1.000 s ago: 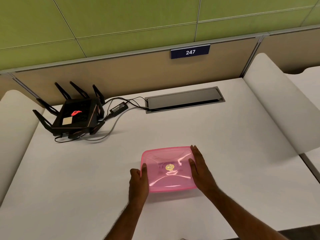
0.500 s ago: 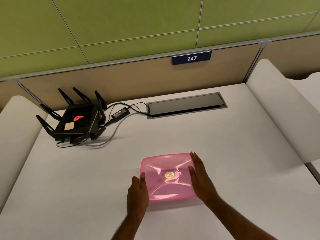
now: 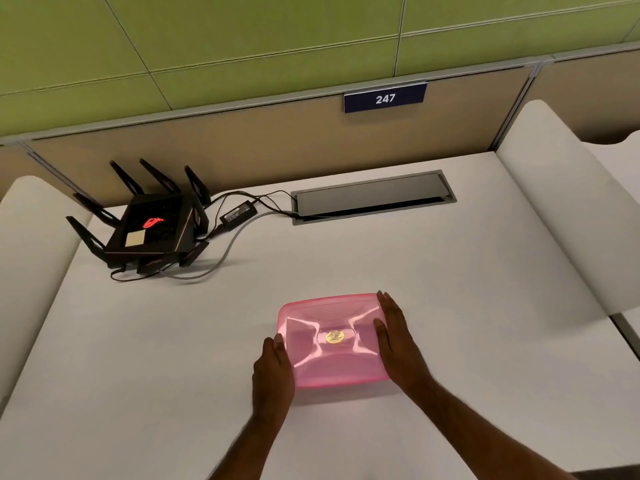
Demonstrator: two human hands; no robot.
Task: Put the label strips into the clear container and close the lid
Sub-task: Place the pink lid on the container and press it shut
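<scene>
Both hands frame the pink lid (image 3: 334, 339) just below the centre of the frame, and neither grip is clamped. I see my left hand (image 3: 273, 370) curled against the lid's left edge, thumb tip on the rim and fingers loosely bent down the side, touching but not pinching. My right hand (image 3: 394, 341) lies flat and open along the right edge, fingers straight and together, pointing toward the top of the frame, palm pressing down on the rim.

Under the lid sits the container (image 3: 341, 384); only a strip of its near wall shows, tinted pink. I cannot make out any label strips through the plastic, so I cannot tell whether they are inside. A round yellow sticker (image 3: 335, 337) marks the lid's centre.

I judge the lid to be thin, light, springy plastic: it will flex in the domed middle and is stiff only at the rim. So I would press along the edges and corners, not the centre. The smooth surface looks slippery, and the light box may skate on the bench (image 3: 173, 358) if I push unevenly.

Both forearms come up from the lower edge of the frame and converge on the box. A black router (image 3: 152, 230) sits well apart at upper left.
</scene>
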